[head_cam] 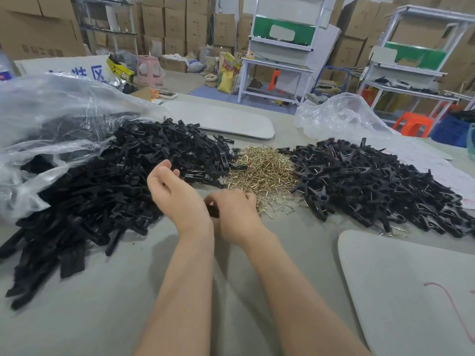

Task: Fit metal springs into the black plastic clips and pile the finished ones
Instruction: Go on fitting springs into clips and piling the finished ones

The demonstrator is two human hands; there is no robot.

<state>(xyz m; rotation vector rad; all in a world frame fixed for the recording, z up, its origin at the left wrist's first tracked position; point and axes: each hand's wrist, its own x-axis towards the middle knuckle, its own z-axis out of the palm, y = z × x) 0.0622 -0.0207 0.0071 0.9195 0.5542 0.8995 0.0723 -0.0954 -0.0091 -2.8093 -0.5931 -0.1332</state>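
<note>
1. Plastic bag (51,119), clear and crumpled, is seen lying open at the far left of the grey surface (128,304), with black parts spilled from its mouth.
2. From the bag toward the middle, unfinished clip parts (110,191) are heaped in a wide black pile. No metal is seen on them.
3. Over the near edge of that pile the left hand (177,194) is held with its fingers loosely curled, and nothing is seen gripped in it.
4. Just beside the left wrist, the right hand (236,214) is held low at the near edge of the springs. Its fingers are curled, and a small black clip (212,210) is pinched at its thumb side. The clip is blurred and mostly hidden, so no spring can be made out on it.
5. In the middle, the metal springs (262,168), brass-coloured, are heaped in a small pile between the two black piles and touch both.
6. To the right, the finished clips (372,183) are piled, with thin wire seen on many of them.
7. Behind that pile a second clear bag (339,116) is crumpled, a white paper sheet (437,163) is laid under the pile's far right edge, and a rounded grey board (411,291) is set at the near right.
</note>
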